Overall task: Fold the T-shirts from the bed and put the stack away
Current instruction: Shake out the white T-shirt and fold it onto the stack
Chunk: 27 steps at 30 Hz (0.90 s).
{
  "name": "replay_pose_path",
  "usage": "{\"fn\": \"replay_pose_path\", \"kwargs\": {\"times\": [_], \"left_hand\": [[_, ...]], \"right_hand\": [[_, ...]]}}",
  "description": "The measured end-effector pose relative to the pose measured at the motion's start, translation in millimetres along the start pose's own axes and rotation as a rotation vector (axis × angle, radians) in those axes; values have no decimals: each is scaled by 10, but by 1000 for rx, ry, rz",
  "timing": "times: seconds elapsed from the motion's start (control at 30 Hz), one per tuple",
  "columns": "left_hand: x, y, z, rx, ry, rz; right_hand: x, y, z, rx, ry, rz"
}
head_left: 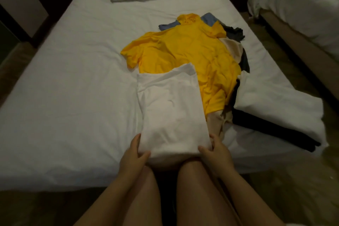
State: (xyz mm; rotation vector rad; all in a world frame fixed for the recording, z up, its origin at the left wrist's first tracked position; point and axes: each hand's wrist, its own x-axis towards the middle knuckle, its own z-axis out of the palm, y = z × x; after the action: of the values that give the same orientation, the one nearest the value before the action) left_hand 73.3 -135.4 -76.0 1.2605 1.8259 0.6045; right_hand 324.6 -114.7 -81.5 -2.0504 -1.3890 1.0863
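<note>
One yellow T-shirt [183, 51] under white T-shirt [170, 108]; dark garment [275, 132], perhaps trousers, right

Both forearms [117, 187] are bare down to the bottom edge of the frame. So are the two thighs [198, 194] in the lower centre. The left hand [134, 154] and right hand [217, 153] are uncovered.

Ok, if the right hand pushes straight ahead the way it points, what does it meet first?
Probably the beige garment just ahead of the right hand, beside the white T-shirt it grips; the yellow T-shirt lies farther on.
</note>
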Motion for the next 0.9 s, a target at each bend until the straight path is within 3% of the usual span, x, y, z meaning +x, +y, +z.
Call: {"fn": "replay_pose_path", "kwargs": {"times": [0.17, 0.33, 0.63, 0.9], "left_hand": [[-185, 11, -107, 23, 80, 20], [-488, 35, -275, -11, 133, 52], [-1256, -134, -472, -299, -27, -10], [-1558, -317, -551, 196, -14, 274]], "right_hand": [[-273, -73, -179, 203, -5, -29], [-615, -190, -247, 259, 1, -129], [-1396, 13, -377, 18, -55, -295], [-1740, 242, -350, 4, -80, -280]]}}
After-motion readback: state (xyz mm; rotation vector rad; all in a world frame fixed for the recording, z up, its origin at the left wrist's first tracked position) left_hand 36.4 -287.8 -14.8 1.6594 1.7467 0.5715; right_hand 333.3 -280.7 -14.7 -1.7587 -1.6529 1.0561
